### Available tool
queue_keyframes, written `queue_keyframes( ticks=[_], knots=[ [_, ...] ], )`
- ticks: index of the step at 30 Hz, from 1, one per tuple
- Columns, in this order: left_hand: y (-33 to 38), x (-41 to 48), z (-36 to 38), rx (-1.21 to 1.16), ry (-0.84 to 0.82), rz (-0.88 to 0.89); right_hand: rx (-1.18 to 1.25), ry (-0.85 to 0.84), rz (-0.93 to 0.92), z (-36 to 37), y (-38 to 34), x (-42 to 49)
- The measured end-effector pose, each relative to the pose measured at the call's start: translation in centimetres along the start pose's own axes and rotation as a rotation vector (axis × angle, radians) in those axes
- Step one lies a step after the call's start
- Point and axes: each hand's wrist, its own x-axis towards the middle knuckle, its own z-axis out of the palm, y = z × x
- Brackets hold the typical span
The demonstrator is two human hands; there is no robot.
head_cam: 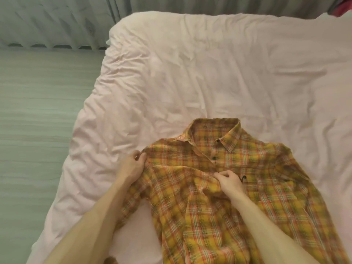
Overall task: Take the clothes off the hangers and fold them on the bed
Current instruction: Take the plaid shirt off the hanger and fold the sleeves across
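Note:
A yellow and orange plaid shirt (pixel 247 164) lies front up on the pink bed (pixel 190 73), collar pointing away from me. My left hand (pixel 133 164) pinches the shirt's left shoulder at the sleeve seam. Over the chest, my right hand (pixel 230 183) pinches a fold of cloth near the button placket. The left sleeve is bunched under my left forearm. No hanger shows.
The bed's left edge drops to a grey-green floor (pixel 38 130). Grey curtains (pixel 57 21) hang along the back. A red item (pixel 342 8) peeks in at the top right corner.

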Motion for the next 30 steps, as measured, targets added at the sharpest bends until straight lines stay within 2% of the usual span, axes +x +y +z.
queue_keyframes(
  ticks=[3, 6, 9, 11, 12, 14, 15, 18, 22, 25, 28, 30],
  knots=[
    [0.0, 1.4, -0.8, 0.059, -0.105, -0.059, -0.011, -0.011, -0.182, 0.5, -1.4, 0.6],
    [1.1, 1.8, 0.2, 0.050, -0.217, -0.093, -0.293, 0.102, -0.431, 1.9, -3.2, 1.4],
    [2.3, 2.0, 1.7, 0.112, -0.182, -0.065, -0.527, 0.105, -0.544, 3.2, -5.6, 1.8],
    [2.5, 2.4, 2.3, 0.144, -0.113, -0.037, -0.448, 0.050, -0.530, 3.6, -6.8, 2.1],
    [2.6, 2.6, 2.3, 0.120, -0.059, -0.033, -0.308, 0.057, -0.485, 3.7, -7.2, 2.3],
    [2.5, 3.1, 2.1, 0.062, 0.049, -0.018, -0.006, 0.110, -0.293, 3.1, -7.8, 3.0],
    [2.6, 3.4, 2.0, 0.053, 0.091, -0.003, 0.068, 0.137, -0.216, 2.7, -7.8, 3.7],
    [2.4, 4.3, 1.8, 0.086, 0.138, 0.034, 0.134, 0.088, -0.202, 1.9, -6.8, 5.5],
    [2.0, 5.2, 2.6, 0.085, -0.092, -0.040, 0.070, -0.030, -0.317, 1.8, -5.7, 5.6],
    [2.2, 5.5, 3.0, 0.058, -0.038, -0.049, -0.035, 0.055, -0.442, 2.1, -5.9, 5.4],
    [2.2, 5.7, 3.1, 0.107, 0.052, -0.010, -0.004, 0.189, -0.333, 1.7, -7.2, 6.6],
    [2.0, 5.8, 3.2, 0.161, 0.043, -0.015, 0.045, 0.181, -0.238, 1.3, -7.4, 7.5]
  ],
)
